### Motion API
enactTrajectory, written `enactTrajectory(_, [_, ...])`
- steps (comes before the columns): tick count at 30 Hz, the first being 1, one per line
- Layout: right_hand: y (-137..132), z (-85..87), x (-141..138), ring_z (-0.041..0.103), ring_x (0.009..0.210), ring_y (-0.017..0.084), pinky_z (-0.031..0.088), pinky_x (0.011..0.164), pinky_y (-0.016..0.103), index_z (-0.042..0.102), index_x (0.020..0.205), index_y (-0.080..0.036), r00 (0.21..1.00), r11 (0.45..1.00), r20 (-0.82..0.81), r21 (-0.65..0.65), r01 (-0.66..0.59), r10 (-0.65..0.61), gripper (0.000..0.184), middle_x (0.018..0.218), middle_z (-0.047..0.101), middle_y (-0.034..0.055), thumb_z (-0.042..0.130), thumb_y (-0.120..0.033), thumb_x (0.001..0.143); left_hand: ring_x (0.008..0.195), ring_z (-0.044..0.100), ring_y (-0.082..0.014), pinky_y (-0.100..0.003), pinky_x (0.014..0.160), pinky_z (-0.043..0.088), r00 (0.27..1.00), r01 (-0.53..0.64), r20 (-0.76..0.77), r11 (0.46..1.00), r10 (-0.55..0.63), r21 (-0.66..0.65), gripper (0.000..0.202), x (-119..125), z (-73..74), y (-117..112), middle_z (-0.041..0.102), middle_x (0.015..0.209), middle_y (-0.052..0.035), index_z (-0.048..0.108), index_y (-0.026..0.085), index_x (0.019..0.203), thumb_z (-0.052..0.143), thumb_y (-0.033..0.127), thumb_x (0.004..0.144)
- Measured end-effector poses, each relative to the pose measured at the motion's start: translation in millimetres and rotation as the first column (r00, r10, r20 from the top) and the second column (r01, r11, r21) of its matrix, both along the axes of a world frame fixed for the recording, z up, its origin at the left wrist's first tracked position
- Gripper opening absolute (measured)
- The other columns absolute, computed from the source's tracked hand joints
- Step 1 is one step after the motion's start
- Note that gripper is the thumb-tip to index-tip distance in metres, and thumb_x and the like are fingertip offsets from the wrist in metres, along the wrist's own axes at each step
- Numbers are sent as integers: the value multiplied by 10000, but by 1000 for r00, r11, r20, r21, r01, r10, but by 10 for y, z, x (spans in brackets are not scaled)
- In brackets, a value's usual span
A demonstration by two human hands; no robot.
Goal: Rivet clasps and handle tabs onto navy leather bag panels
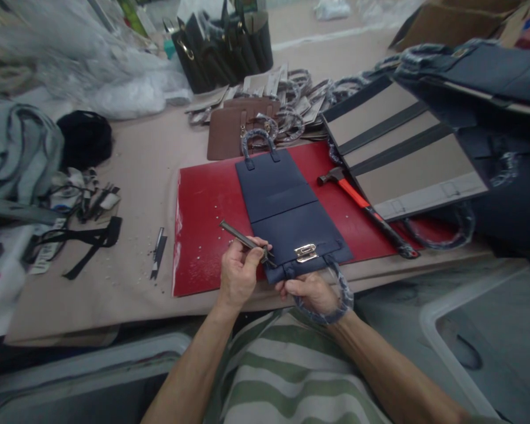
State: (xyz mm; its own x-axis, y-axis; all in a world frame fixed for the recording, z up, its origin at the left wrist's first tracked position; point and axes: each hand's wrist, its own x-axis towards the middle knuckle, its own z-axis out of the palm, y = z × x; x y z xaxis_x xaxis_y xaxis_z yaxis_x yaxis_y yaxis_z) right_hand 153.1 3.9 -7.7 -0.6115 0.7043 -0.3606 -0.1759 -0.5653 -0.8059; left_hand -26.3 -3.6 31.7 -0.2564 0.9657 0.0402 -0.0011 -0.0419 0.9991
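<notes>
A navy handbag panel (pixel 278 188) lies flat across a red board (pixel 207 235), with a wrapped handle at each end. A shiny gold-coloured clasp (pixel 305 253) sits near its close end. My left hand (pixel 241 268) pinches a slim dark metal tool (pixel 238 234) whose lower end is at the panel's near-left corner; its exact kind is unclear. My right hand (pixel 313 290) grips the panel's near edge, fingers partly hidden beneath it. The near plastic-wrapped handle (pixel 347 294) loops over my right hand and wrist. A hammer (pixel 362 206) with an orange and black handle rests to the right.
Beige-and-navy bag panels (pixel 406 147) are stacked at right. Brown bag pieces (pixel 225 131) lie behind the board, near dark finished bags (pixel 225 50). Black straps (pixel 92 238) and a small blade-like tool (pixel 159 253) lie left. Grey bins (pixel 481 330) flank my lap.
</notes>
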Motion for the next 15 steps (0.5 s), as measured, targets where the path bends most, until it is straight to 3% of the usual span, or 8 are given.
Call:
enactTrajectory(7, [36, 12, 80, 627, 708, 185, 491, 681, 306, 768, 834, -176, 999, 995, -7, 94, -42, 43, 278, 794, 727, 40, 789, -397, 666, 907, 733, -214, -290, 794, 596, 998, 9, 65, 1000, -9, -1, 227, 15, 21, -62, 692, 1001, -78, 628, 152, 987, 637, 367, 916])
enactTrajectory(15, [32, 28, 23, 611, 682, 166, 480, 684, 291, 761, 792, -174, 998, 1000, -54, 19, -17, 18, 289, 760, 713, 35, 813, -413, 640, 908, 709, -189, -248, 734, 559, 966, -3, -258, 994, 30, 105, 107, 66, 119, -140, 704, 1017, -72, 616, 185, 1016, 574, 243, 936])
